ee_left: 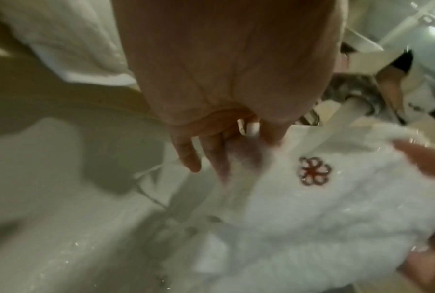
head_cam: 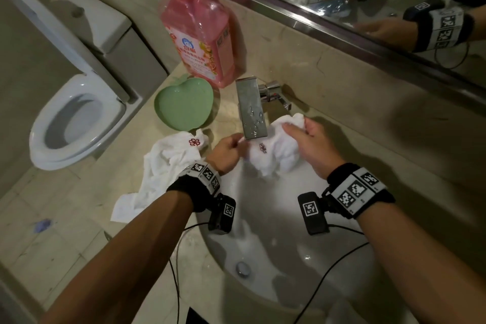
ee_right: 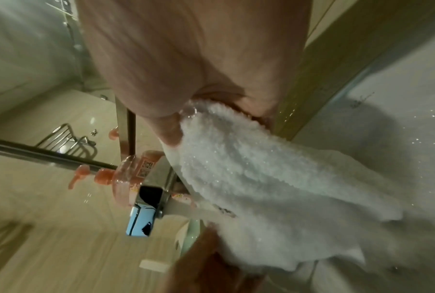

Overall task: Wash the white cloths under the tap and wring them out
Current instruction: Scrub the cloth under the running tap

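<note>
While our right hand (head_cam: 306, 144) curls its fingers (ee_right: 171, 132) round the wet white cloth (head_cam: 273, 152) under the tap (head_cam: 251, 110), our left hand (head_cam: 227, 151) pinches its near edge over the sink (head_cam: 263, 258). Beside it on the counter (head_cam: 105, 179), touching the green dish (head_cam: 184, 102), lies a second cloth (head_cam: 163, 166).
</note>
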The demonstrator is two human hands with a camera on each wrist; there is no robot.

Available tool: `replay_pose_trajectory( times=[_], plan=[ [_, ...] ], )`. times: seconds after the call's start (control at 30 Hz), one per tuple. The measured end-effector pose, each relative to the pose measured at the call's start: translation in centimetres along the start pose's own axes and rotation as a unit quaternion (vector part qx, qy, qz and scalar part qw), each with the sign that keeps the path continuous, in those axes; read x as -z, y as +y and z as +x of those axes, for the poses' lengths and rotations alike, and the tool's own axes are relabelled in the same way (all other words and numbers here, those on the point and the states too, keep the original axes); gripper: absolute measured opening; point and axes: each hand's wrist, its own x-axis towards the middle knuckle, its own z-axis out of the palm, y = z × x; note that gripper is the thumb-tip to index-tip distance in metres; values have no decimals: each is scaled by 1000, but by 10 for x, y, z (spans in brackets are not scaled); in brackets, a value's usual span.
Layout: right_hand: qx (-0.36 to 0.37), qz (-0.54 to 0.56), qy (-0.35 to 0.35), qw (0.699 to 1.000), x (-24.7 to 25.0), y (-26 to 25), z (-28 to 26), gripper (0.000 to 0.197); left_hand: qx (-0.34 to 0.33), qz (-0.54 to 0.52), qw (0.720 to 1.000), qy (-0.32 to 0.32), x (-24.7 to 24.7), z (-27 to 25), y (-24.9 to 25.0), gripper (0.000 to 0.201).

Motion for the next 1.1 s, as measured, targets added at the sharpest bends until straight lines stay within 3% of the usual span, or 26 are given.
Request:
replay_pose_trajectory(
  times=[0.07, 0.17, 0.3, 0.4, 0.47, 0.53, 0.7, 0.87, 0.97, 1.03, 1.1],
  plan=[
    [-20, -20, -22, 999, -4, 0, -1, 20, 43, -110, 992, 41, 3, -3, 6, 20],
    [-38, -129, -65, 989, -16, 10, 0, 4, 54, -140, 987, 63, 12, -12, 16, 27],
    [12, -339, -53, 939, -28, 27, 5, 19, 44, -112, 988, 93, 33, -30, 23, 49],
    [48, -400, -25, 915, -27, 36, 7, 29, 30, -85, 989, 120, 44, -41, 27, 48],
    [42, -362, 6, 931, -24, 37, 7, 22, 29, -63, 987, 143, 49, -45, 27, 48],
    [8, -282, 34, 959, -17, 38, 6, 28, 37, -56, 985, 156, 51, -48, 26, 50],
    [-44, -201, 57, 977, -11, 37, -5, 31, 55, -25, 994, 86, 40, -47, 22, 48],
    [30, -218, 38, 975, -40, 32, -17, 12, 73, -6, 997, 15, 1, -39, 31, 26],
    [37, -239, -1, 970, -51, 31, -21, 22, 48, 79, 996, -6, -11, -36, 43, 32],
    [31, -220, -51, 974, -53, 32, -23, 47, 27, 166, 986, 4, -16, -35, 45, 31],
    [32, -225, -71, 971, -54, 34, -24, 62, 23, 173, 985, -2, -21, -36, 45, 26]
  ],
)
